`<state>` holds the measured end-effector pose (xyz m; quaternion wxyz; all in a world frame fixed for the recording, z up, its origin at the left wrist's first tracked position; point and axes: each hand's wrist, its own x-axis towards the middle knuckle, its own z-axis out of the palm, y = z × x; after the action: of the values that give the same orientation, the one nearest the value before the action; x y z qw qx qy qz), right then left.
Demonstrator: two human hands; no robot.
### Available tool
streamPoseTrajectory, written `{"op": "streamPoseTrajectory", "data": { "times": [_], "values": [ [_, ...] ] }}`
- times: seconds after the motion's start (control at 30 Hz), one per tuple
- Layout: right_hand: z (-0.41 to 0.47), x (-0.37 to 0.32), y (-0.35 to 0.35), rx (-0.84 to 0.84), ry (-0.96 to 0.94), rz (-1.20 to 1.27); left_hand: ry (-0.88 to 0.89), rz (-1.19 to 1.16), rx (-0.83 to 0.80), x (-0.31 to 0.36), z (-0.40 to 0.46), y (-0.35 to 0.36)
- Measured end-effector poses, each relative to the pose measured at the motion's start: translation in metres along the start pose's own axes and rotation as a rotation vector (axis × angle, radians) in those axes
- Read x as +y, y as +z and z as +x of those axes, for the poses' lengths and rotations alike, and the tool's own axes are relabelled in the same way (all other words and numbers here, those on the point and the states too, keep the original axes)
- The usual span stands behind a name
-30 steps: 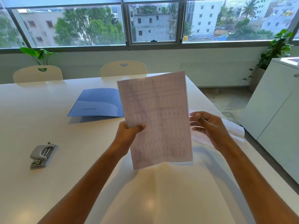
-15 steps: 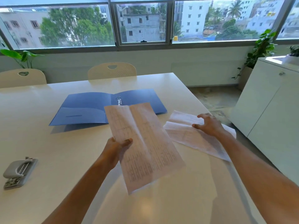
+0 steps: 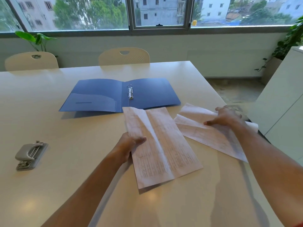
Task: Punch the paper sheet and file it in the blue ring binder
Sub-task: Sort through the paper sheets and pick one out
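Observation:
My left hand grips the left edge of a creased printed paper sheet, held low over the white table and slightly bent. The blue ring binder lies open flat behind the sheet, its metal rings shut at the spine. My right hand rests with fingers spread on a stack of other printed papers near the table's right edge. A grey hole punch sits at the left side of the table, apart from both hands.
Two cream chairs stand at the far side of the table. A white cabinet is close on the right, across a narrow floor gap. Potted plants stand under the windows.
The sheet came down from upright in front of me to low over the table. My right hand left the sheet and went right onto the paper stack.

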<state>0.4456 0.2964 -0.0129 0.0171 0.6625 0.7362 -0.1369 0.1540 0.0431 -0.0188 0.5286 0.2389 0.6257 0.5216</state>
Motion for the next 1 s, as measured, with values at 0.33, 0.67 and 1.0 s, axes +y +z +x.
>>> {"op": "streamPoseTrajectory", "data": {
  "times": [0.33, 0.67, 1.0],
  "values": [
    [0.003, -0.010, -0.012, -0.025, -0.071, -0.054, -0.034, 0.041, -0.008, -0.004, 0.009, -0.004],
    [-0.018, -0.028, -0.046, 0.002, -0.249, 0.037, -0.042, 0.008, -0.009, -0.004, 0.010, -0.006],
    [-0.102, -0.056, -0.117, -0.257, -0.432, 0.843, -0.046, -0.044, 0.025, -0.003, 0.008, -0.006]
  ]
}}
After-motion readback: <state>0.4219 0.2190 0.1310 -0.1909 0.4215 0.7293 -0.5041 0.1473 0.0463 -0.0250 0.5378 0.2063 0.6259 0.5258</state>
